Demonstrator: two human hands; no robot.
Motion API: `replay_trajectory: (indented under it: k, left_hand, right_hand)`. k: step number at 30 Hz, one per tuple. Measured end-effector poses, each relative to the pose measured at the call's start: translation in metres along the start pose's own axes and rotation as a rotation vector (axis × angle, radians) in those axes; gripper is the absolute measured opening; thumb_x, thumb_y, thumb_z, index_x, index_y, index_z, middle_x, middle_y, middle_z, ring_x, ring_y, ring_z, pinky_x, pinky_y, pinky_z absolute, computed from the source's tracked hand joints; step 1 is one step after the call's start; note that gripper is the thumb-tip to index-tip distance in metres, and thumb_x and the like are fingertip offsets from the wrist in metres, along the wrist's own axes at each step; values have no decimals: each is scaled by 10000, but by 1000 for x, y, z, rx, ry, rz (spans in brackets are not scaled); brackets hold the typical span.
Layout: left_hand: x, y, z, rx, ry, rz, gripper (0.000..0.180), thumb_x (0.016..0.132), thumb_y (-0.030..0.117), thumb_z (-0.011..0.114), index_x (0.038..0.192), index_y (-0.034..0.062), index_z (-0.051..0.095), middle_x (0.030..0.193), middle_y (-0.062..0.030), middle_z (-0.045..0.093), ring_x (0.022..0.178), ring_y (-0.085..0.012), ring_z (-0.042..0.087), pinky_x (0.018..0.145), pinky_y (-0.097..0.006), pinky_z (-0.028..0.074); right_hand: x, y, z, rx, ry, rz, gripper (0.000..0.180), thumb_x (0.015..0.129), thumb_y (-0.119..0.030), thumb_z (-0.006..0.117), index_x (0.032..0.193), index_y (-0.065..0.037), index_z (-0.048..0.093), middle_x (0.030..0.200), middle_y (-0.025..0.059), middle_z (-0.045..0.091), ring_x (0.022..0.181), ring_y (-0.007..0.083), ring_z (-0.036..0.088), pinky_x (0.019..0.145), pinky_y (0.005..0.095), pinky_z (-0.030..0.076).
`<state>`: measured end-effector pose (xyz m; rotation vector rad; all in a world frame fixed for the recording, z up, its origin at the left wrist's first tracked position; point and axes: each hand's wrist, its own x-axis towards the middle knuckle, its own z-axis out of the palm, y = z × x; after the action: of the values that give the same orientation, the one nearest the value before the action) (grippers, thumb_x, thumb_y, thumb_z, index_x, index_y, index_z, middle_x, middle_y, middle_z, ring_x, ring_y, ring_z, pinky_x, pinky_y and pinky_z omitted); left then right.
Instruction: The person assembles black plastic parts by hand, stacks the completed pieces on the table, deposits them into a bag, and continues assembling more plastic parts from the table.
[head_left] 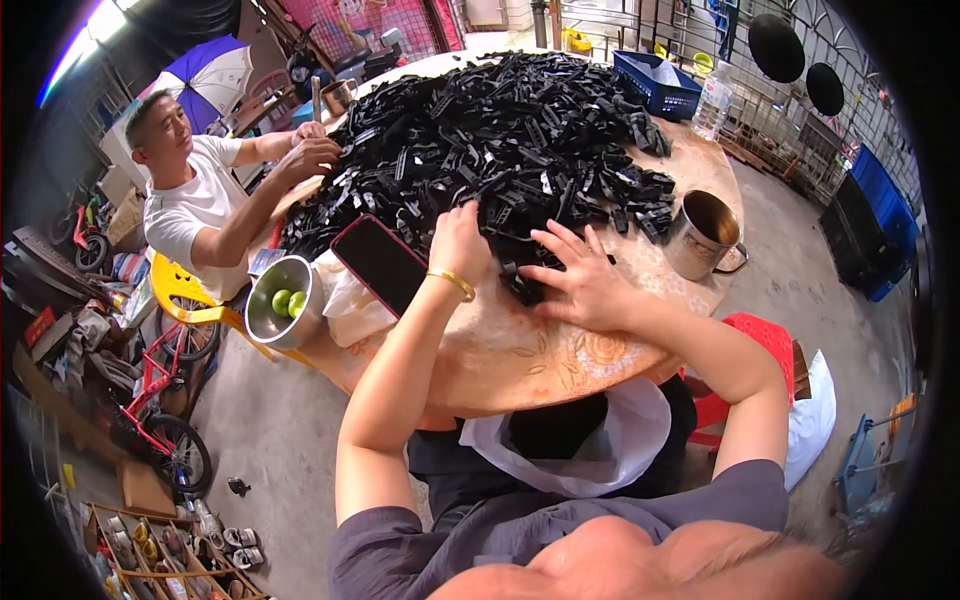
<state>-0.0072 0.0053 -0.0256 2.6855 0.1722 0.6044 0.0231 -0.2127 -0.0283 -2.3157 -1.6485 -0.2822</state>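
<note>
The person wears a dark grey short-sleeved shirt (560,520), its sleeves ending above the elbows. A thin gold bangle (452,281) circles the left wrist. Both forearms are bare, the right wrist unadorned.

Bright soft daylight, sharp centre, fisheye-bent dark rim.

1. Black parts (520,130), centre top: I read matt moulded plastic.
2. Mug (700,235), right: brushed metal, dull shine.
3. Phone (380,262), centre-left: glossy glass face.
4. Tabletop (560,350): smooth, printed laminate sheen.
</note>
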Motion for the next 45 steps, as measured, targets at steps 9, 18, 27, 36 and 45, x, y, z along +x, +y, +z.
replay_trajectory:
  k: [9, 18, 27, 36, 45]
  left_hand:
    - [-6, 6, 2, 60, -33, 41, 239, 684, -12, 558, 919, -10, 598, 914, -169, 550, 910, -344, 531, 798, -397, 445]
    - [-1, 6, -14, -312, 399, -41, 286, 658, 143, 751, 844, -19, 607, 833, -105, 571, 685, -205, 560, 644, -293, 465]
    - [-4, 20, -16, -1062, 179, -308, 271, 763, 120, 682, 970, 13, 544, 746, -42, 549, 584, -113, 568, 517, -238, 505]
    - [-14, 26, -2, -1273, -294, -414, 269, 876, 61, 495, 1118, -56, 494, 1001, -143, 585, 861, -228, 626, 777, -323, 530]
    - [-16, 22, 2, -1384, -316, -535, 288, 892, 73, 465, 1146, -63, 464, 1031, -175, 578, 922, -255, 610, 813, -321, 518]
  right_hand:
    - [43, 84, 3, -94, 175, 120, 216, 719, -251, 653, 831, -76, 593, 1334, 133, 338, 1273, 305, 273, 950, 548, 293]
    - [51, 6, -27, 225, 188, -123, 222, 685, -212, 657, 848, -69, 609, 906, 56, 575, 880, 251, 516, 761, 345, 437]
    - [48, 33, 8, -65, 145, -15, 173, 683, -180, 624, 832, -95, 617, 839, 44, 575, 867, 224, 521, 731, 334, 456]
    - [47, 63, 2, 92, 294, 189, 207, 629, -111, 640, 823, -87, 571, 848, 56, 566, 879, 247, 518, 769, 355, 429]
    - [50, 52, -8, 239, 431, 214, 198, 620, -162, 726, 732, -84, 582, 815, 46, 578, 842, 232, 536, 748, 350, 428]
